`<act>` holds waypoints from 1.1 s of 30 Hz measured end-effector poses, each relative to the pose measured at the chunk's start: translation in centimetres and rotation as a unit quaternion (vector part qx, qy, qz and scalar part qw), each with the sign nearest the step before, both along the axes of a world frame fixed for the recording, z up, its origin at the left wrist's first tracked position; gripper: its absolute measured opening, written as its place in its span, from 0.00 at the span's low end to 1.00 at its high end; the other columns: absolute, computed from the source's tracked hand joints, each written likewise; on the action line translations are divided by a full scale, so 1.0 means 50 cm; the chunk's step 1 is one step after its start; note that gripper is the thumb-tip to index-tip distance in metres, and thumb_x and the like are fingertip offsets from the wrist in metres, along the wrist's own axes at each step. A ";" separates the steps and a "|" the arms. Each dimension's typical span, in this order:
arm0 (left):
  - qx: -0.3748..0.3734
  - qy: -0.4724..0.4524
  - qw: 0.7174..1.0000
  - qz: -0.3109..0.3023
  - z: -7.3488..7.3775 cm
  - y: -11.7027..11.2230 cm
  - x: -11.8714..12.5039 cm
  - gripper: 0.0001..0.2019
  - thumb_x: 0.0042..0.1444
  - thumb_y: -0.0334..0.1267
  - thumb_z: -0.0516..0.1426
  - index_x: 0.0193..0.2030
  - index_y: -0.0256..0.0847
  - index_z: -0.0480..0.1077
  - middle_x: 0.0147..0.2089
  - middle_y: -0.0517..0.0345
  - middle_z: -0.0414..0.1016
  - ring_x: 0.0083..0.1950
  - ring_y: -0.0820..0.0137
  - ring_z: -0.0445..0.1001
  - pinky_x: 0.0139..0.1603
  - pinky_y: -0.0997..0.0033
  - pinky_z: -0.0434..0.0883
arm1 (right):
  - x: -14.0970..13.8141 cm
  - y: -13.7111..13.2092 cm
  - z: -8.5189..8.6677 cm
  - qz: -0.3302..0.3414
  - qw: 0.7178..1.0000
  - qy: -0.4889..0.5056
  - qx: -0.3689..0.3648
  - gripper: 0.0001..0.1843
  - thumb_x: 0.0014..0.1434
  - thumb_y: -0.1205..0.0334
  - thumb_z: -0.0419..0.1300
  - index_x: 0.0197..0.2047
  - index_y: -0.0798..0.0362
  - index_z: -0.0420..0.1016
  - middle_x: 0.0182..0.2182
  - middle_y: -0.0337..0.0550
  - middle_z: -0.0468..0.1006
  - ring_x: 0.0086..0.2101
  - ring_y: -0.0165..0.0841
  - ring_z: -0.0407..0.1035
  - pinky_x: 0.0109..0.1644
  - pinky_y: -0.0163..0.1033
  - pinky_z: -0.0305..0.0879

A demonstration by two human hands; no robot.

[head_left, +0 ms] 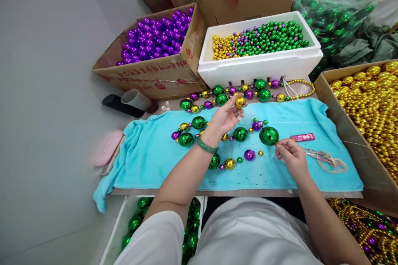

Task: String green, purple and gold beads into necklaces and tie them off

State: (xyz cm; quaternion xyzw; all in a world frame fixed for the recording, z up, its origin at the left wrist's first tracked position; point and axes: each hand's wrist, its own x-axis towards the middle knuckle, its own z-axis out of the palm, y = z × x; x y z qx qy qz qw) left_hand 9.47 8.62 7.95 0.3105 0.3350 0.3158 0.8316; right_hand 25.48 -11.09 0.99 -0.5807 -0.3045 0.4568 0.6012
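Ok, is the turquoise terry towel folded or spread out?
Spread out: the turquoise terry towel lies flat across the wooden board, bead strands on it; only its left end is bunched, hanging over.

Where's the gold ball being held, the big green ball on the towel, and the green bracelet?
gold ball (240, 102): head view, middle of its shiny front.
big green ball (269, 136): head view, centre of its face.
green bracelet (205, 145): head view, band across the wrist.

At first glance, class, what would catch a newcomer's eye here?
Strings of shiny balls lie on a blue towel, centre. The left hand holds a gold ball above it; the right hand pinches thread beside a big green ball. A box of purple balls stands behind, left.
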 end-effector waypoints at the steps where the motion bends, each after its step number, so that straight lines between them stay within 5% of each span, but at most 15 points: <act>1: -0.005 -0.004 1.000 0.010 -0.001 -0.003 0.002 0.09 0.58 0.41 0.58 0.43 0.41 0.73 0.36 0.56 0.77 0.31 0.76 0.74 0.35 0.76 0.71 | -0.001 0.000 0.002 0.003 1.000 0.001 -0.001 0.11 0.53 0.55 0.63 0.30 0.53 0.70 0.19 0.36 0.71 0.21 0.27 0.64 0.25 0.33 0.63; 7: -0.022 -0.031 0.999 0.035 0.009 -0.016 0.010 0.03 0.56 0.33 0.57 0.36 0.37 0.71 0.32 0.57 0.75 0.34 0.74 0.76 0.37 0.76 0.72 | -0.008 0.000 0.010 0.015 1.000 -0.002 -0.005 0.11 0.52 0.54 0.63 0.29 0.53 0.70 0.19 0.37 0.72 0.21 0.27 0.64 0.24 0.33 0.64; 33: -0.060 -0.014 0.996 0.065 0.010 -0.039 0.028 0.06 0.56 0.37 0.58 0.38 0.36 0.71 0.35 0.54 0.76 0.37 0.74 0.76 0.42 0.75 0.73 | -0.011 0.005 0.008 0.000 1.000 -0.011 -0.022 0.13 0.51 0.52 0.63 0.29 0.53 0.70 0.19 0.37 0.71 0.21 0.27 0.65 0.24 0.33 0.65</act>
